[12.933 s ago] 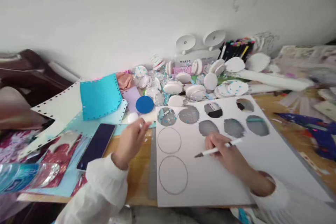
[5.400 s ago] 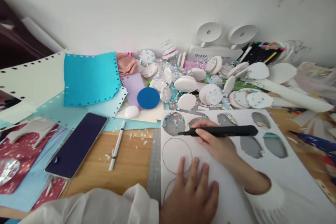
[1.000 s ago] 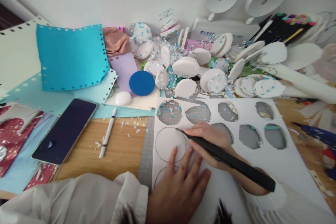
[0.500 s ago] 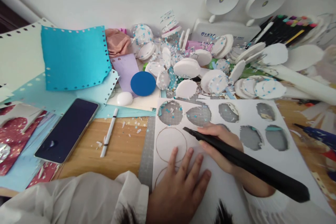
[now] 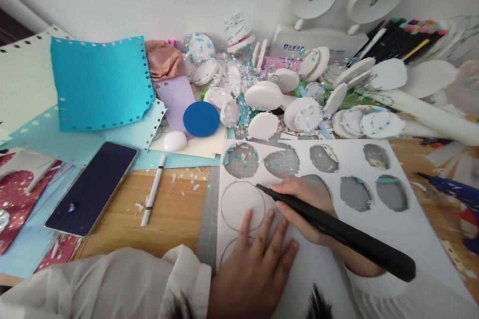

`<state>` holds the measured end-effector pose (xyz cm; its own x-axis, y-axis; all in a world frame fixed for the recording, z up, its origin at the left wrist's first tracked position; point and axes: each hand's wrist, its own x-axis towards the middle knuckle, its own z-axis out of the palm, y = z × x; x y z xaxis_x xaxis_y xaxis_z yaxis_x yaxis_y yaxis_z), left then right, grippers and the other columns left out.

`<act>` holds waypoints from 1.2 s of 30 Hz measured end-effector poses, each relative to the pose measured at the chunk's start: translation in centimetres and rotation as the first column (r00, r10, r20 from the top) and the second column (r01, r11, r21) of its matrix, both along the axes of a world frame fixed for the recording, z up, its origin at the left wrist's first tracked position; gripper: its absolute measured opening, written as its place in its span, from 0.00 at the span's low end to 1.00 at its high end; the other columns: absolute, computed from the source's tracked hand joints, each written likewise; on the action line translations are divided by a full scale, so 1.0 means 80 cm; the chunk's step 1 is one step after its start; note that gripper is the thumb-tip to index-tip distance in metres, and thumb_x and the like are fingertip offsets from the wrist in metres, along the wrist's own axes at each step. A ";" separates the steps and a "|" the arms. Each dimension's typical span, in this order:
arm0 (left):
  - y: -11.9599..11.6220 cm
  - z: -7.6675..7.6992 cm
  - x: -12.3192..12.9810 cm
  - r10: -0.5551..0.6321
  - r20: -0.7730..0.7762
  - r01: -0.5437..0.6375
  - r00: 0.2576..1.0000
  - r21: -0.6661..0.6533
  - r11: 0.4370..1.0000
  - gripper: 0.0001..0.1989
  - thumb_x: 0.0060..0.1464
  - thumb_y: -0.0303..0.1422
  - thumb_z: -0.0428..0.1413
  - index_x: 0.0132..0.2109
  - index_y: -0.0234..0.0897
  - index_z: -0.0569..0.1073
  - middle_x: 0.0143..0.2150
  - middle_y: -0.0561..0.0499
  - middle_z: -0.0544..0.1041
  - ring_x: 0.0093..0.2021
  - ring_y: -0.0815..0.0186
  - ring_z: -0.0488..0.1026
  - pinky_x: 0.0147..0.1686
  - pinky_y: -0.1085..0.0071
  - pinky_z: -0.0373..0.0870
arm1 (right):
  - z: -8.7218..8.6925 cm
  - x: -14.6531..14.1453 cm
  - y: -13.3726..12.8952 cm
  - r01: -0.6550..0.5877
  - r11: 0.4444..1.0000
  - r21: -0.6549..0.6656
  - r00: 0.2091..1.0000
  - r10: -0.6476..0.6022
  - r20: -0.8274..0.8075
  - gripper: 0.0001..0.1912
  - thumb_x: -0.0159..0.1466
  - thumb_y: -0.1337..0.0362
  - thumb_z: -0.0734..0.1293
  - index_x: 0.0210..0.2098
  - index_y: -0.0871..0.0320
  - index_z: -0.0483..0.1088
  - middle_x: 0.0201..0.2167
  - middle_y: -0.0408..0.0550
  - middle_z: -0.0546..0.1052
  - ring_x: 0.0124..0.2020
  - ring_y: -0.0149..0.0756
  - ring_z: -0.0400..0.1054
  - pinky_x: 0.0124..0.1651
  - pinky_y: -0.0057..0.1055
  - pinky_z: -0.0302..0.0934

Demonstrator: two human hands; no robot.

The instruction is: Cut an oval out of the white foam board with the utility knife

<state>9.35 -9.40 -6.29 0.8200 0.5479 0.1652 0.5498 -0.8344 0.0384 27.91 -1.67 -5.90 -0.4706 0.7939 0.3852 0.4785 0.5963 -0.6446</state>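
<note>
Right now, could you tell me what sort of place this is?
Probably a craft workspace: a white sheet with cut-out holes, a black cutter-like tool and hole-punched blue paper.

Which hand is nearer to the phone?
Left. The left hand lies on the paper, to the right of the phone; the right hand, holding the black cutter, is farther right.

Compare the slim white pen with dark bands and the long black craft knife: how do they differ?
The slim white pen is white with dark bands, while the long black craft knife is black throughout. The pen looks shorter and thinner; the knife is longer and thicker. The pen lies untouched on the wooden table, whereas the knife is gripped in the right hand. Both are long and narrow.
</note>
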 end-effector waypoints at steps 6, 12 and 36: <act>0.001 0.001 0.000 0.002 -0.008 -0.002 1.000 -0.009 1.000 0.25 0.66 0.39 0.41 0.64 0.33 0.62 0.65 0.37 0.65 0.64 0.41 0.61 0.60 0.39 0.35 | -0.002 -0.006 0.002 -0.035 0.999 0.033 0.999 0.033 0.034 0.14 0.63 0.69 0.61 0.48 0.51 0.66 0.34 0.48 0.77 0.36 0.42 0.74 0.37 0.37 0.70; 0.002 0.001 0.001 0.003 -0.026 -0.004 1.000 -0.021 1.000 0.26 0.66 0.40 0.40 0.65 0.32 0.60 0.65 0.37 0.65 0.64 0.41 0.60 0.60 0.40 0.39 | -0.002 -0.011 0.001 -0.039 0.996 0.078 0.998 0.035 0.048 0.16 0.63 0.70 0.60 0.50 0.53 0.65 0.34 0.49 0.77 0.38 0.42 0.73 0.40 0.38 0.69; 0.000 -0.002 -0.001 -0.018 -0.029 0.017 0.999 -0.040 0.999 0.26 0.66 0.39 0.40 0.65 0.31 0.60 0.65 0.36 0.63 0.65 0.40 0.59 0.61 0.37 0.30 | 0.021 -0.011 -0.011 0.123 0.989 -0.077 0.992 -0.123 0.010 0.10 0.62 0.69 0.62 0.43 0.52 0.67 0.31 0.45 0.78 0.30 0.38 0.74 0.31 0.32 0.68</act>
<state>9.30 -9.38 -6.45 0.8337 0.5391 0.1195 0.5366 -0.8420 0.0554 27.03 -2.58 -4.24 -0.3694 0.8731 0.3182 0.5484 0.4812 -0.6838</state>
